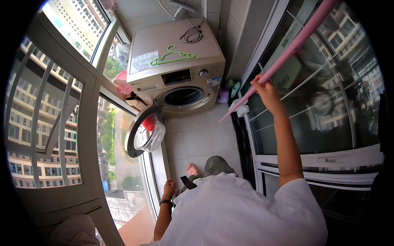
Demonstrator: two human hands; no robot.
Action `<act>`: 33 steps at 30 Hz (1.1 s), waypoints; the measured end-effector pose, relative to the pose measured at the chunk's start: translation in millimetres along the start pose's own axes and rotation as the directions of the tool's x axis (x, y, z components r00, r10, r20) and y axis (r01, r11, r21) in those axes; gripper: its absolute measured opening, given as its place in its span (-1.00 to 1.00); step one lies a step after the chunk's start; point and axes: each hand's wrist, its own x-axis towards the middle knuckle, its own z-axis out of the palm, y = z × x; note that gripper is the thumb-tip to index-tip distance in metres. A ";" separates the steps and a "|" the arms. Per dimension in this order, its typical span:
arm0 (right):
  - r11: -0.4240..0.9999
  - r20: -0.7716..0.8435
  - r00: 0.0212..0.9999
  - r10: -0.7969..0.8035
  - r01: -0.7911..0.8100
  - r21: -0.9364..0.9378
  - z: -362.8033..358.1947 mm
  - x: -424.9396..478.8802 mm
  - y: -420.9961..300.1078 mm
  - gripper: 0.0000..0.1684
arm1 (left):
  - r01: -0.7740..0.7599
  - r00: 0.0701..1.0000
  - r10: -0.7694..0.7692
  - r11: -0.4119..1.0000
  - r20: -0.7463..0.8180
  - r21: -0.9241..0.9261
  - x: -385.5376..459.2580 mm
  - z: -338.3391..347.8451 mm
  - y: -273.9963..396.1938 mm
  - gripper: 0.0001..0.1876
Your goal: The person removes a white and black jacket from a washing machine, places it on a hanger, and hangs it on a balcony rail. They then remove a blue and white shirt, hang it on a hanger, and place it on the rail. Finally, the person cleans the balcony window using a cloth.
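Note:
My right hand [265,89] grips a long pink pole [278,60], raised at a slant. One end runs out of the top right of the view; the other tapers down toward the floor tiles. Low at my left side hangs my left hand [169,186], fingers loosely curled, with a dark band on the wrist; whether it holds anything is hard to make out. Before me stands a front-loading washing machine [181,92] with its round door [144,132] swung out to the left. On its top lie a green plastic clothes hanger [173,57] and a coiled dark cable [192,33].
Windows [123,147] line the left side, and a glass sliding door [307,101] the right. Beside the machine are a purple bottle [223,96], green slippers [235,89] and a pink plastic container [123,82]. Floor tiles [197,140] lie ahead of my feet.

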 end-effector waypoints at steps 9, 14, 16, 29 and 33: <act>1.000 -0.149 0.989 -0.022 0.024 0.007 4.6 115.9 108.7 -0.82 | 0.033 0.996 -0.051 0.971 0.069 0.237 70.6 6.9 78.4 -0.62; 0.998 -0.126 0.991 0.038 -0.044 -0.043 8.0 212.9 164.8 -0.79 | 0.200 0.980 -0.200 0.980 0.015 0.007 85.9 51.1 141.6 -0.64; 0.996 -0.109 0.992 0.062 -0.068 -0.053 12.2 251.6 181.5 -0.82 | 0.241 0.970 -0.238 0.969 0.044 -0.061 86.7 74.4 168.1 -0.65; 0.993 0.130 0.991 -0.037 0.050 -0.103 -9.2 416.0 134.6 -0.82 | 0.322 0.946 -0.315 0.939 0.070 -0.124 100.7 138.5 208.8 -0.62; 0.965 0.174 0.970 -0.172 0.201 -0.167 -46.2 450.3 64.1 -0.74 | 0.196 0.980 -0.195 0.979 -0.035 0.049 99.4 142.2 253.7 -0.69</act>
